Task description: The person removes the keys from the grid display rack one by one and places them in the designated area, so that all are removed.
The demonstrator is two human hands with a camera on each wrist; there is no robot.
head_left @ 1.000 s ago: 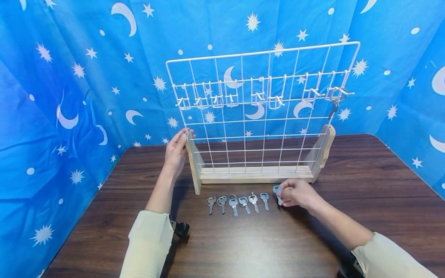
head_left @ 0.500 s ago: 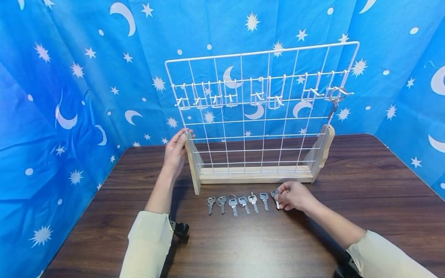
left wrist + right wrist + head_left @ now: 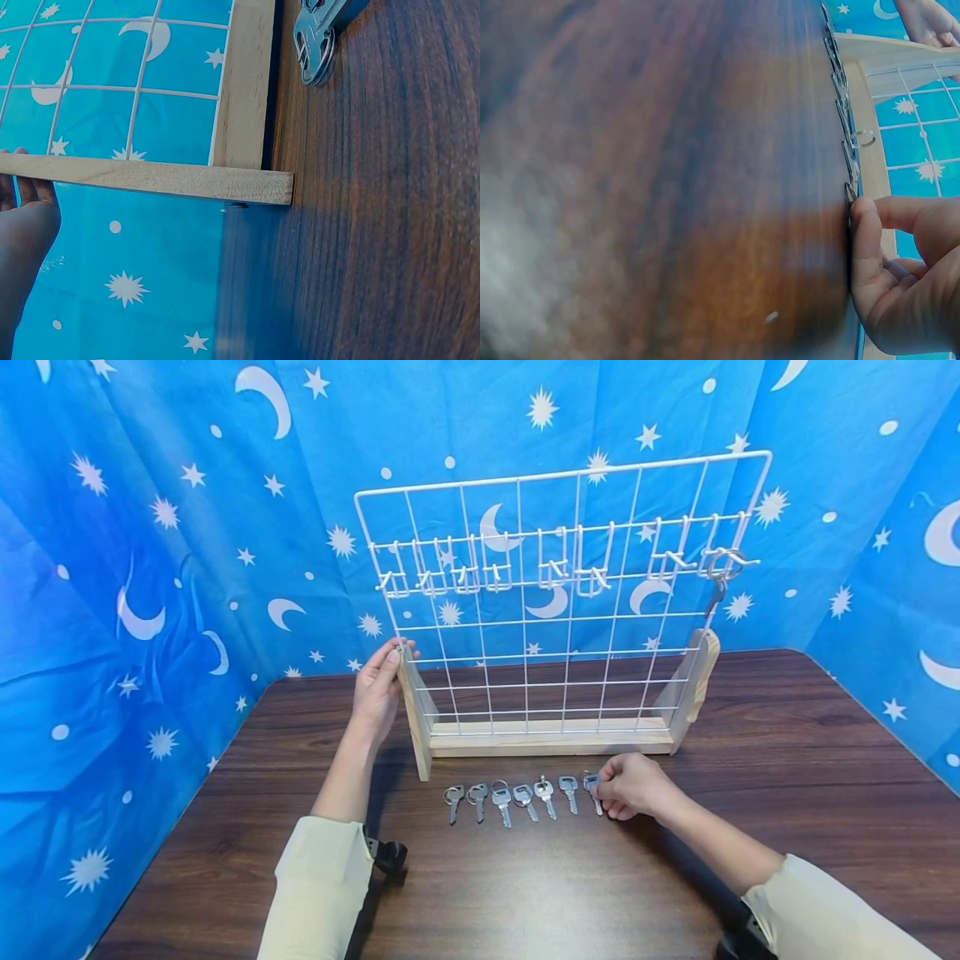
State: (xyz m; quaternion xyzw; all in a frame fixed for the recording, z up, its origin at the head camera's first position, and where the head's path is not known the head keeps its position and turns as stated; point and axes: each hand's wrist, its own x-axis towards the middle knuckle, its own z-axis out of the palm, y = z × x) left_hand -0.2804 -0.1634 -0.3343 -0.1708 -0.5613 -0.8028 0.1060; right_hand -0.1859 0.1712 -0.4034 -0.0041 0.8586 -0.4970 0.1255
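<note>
My left hand (image 3: 377, 689) grips the left wooden upright (image 3: 415, 714) of a white wire grid rack (image 3: 547, 677). In the left wrist view, fingers wrap behind that upright. On the table, in front of the rack's base, silver keys (image 3: 543, 797) lie in a row, some with rings. My right hand (image 3: 637, 785) pinches the rightmost key (image 3: 592, 782) at the end of this row, and the fingertips partly cover it. From the right wrist view, thumb and forefinger meet at that key's edge, right at the tabletop.
Several white hooks (image 3: 553, 570) hang along the grid's upper part. A key on a ring (image 3: 720, 583) hangs from the far right hook. Behind the dark wooden table (image 3: 480, 885) stands a blue curtain (image 3: 187, 527) with moons and stars.
My right hand has brought its key slightly left and down, turning it flat into line with the other keys. The left hand stays on the upright.
</note>
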